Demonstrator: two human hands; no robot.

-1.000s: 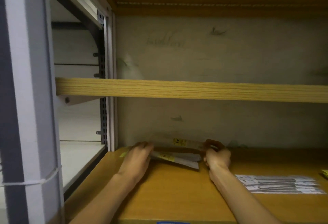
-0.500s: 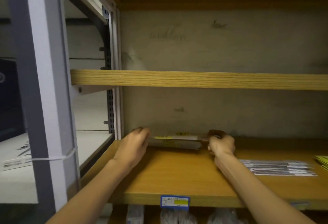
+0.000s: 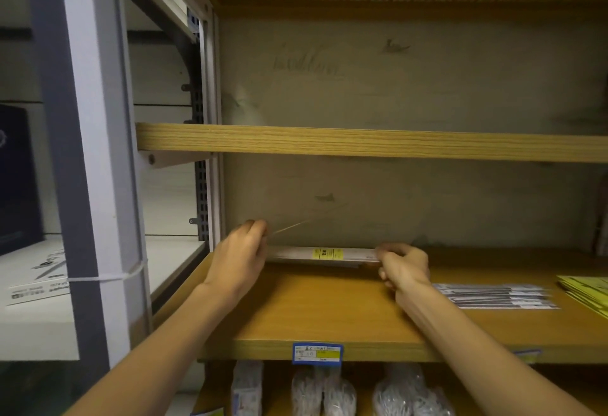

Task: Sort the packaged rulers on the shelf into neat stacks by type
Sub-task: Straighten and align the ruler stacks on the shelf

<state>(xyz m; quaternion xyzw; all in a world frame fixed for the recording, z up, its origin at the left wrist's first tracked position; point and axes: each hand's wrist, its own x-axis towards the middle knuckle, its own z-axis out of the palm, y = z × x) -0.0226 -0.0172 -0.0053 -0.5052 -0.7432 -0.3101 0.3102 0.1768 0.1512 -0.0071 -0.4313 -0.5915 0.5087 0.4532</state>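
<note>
A shop: wooden shelves (image 3: 329, 310) with a price label (image 3: 317, 353) and bagged goods (image 3: 324, 392) below.

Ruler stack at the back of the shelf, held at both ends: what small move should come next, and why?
Probably lower the ruler stack flat against the back wall and let go. The left hand and right hand hold its ends, the edges look roughly squared, and another batch of packaged rulers still lies fanned out on the shelf to the right.

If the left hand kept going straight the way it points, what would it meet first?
Most likely the shelf's back wall: the left hand, at the ruler stack's left end, points toward it. Depth is unclear.
</note>
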